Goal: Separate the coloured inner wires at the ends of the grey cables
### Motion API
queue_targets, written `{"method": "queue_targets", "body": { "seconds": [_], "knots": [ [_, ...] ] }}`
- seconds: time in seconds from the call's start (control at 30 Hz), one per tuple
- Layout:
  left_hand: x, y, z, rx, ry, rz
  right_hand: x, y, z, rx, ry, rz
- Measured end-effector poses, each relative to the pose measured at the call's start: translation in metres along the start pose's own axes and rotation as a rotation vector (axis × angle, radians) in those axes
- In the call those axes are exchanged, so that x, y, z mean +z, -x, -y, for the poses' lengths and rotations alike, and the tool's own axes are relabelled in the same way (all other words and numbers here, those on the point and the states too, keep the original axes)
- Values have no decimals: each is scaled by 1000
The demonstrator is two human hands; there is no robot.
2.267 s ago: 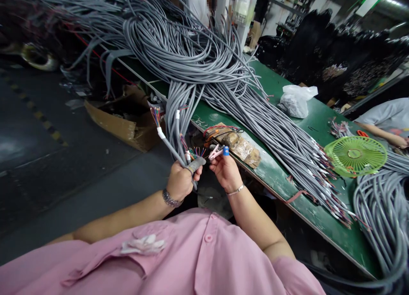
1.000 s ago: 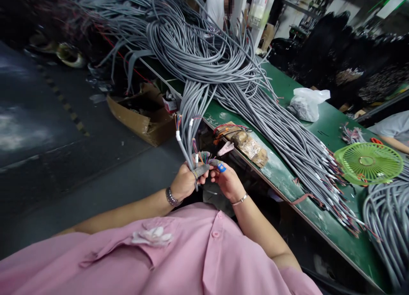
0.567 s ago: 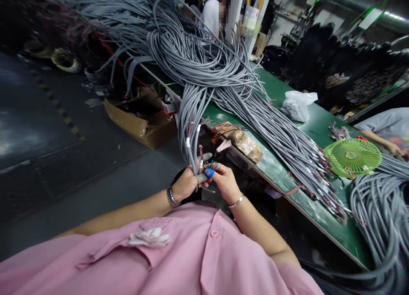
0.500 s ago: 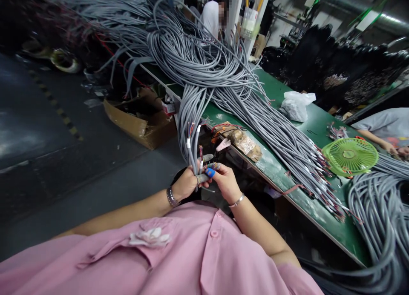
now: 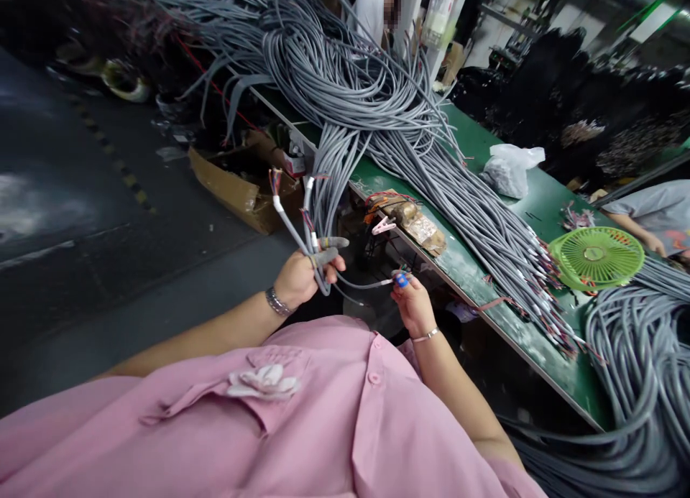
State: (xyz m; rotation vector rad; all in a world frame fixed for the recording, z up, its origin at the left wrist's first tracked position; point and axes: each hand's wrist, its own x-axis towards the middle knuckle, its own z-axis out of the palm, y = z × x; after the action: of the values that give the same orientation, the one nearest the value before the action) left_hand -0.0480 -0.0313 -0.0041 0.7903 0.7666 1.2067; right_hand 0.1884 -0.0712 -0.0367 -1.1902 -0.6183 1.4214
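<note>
My left hand (image 5: 302,275) is closed around several grey cables (image 5: 294,228), whose white-banded ends and coloured wires point up and away. Grey finger covers sit on some of its fingers. My right hand (image 5: 415,307) pinches the coloured wire end of one thin grey cable (image 5: 361,285), which runs across from the left hand. A blue cover (image 5: 401,279) is on a fingertip of that hand. Beyond the hands, a large bundle of grey cables (image 5: 345,88) lies over the green table (image 5: 463,282).
At the table edge are a pink clip (image 5: 384,226) and a tape-wrapped block (image 5: 425,233). Farther right stand a plastic bag (image 5: 512,169) and a green fan (image 5: 597,257). A cardboard box (image 5: 221,185) is on the floor at left. Another person's arm (image 5: 636,232) reaches in at right.
My hands have drawn apart: the right hand has moved right with one cable's wire end, stretching it between them. The left hand has shifted left, its cable ends now spread out.
</note>
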Motion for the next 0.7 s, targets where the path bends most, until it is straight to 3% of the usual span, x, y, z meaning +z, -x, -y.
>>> {"method": "queue_targets", "body": {
  "seconds": [0.2, 0.37, 0.47, 0.7],
  "knots": [
    [-21, 16, -19, 40, 94, -22, -63, 0, -31, 133, -193, -278],
    [-21, 24, -16, 14, 97, 57, -79, 8, -33, 104, -164, -334],
    [-13, 27, -8, -10, 52, 158, -66, 16, -17, 61, -45, -228],
    [11, 35, 11, -59, -169, 275, 7, 37, 36, -165, 437, 297]
  ]
}}
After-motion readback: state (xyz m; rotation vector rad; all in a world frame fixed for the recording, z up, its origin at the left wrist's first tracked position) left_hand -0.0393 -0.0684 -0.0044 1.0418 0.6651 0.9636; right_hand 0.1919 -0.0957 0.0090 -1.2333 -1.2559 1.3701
